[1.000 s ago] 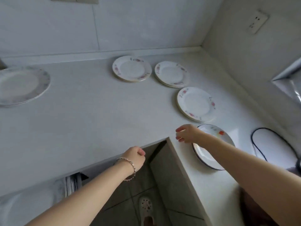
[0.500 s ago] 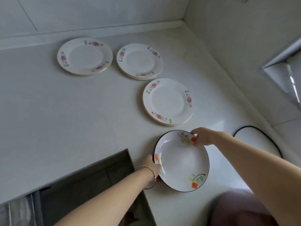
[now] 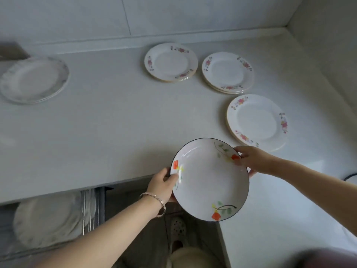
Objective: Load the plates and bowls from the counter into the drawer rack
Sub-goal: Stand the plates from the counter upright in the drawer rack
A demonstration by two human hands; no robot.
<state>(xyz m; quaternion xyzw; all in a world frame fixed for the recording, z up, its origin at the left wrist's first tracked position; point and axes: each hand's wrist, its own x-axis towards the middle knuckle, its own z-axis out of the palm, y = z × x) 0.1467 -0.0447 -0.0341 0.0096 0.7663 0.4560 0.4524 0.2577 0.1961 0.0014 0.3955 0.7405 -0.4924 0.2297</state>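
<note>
Both hands hold a white bowl point(image 3: 209, 179) with a black rim and orange flowers, lifted over the counter's inner corner. My left hand point(image 3: 161, 185) grips its left rim, my right hand point(image 3: 250, 159) its right rim. Three stacks of pink-flowered plates lie on the white counter point(image 3: 106, 122): one at back centre point(image 3: 171, 62), one beside it point(image 3: 228, 72), one nearer right point(image 3: 256, 122). A grey-rimmed plate stack point(image 3: 33, 80) lies far left. The open drawer rack point(image 3: 90, 209) at lower left holds a large pale plate point(image 3: 48, 219).
The counter is L-shaped, with tiled walls behind and to the right. A black cable point(image 3: 349, 176) lies at the right edge. Below the corner is dark tiled floor with a slipper point(image 3: 178, 228).
The bowl has come up off the counter and moved left, now held by both hands over the corner. The view has swung left, showing the drawer rack and the far-left plates.
</note>
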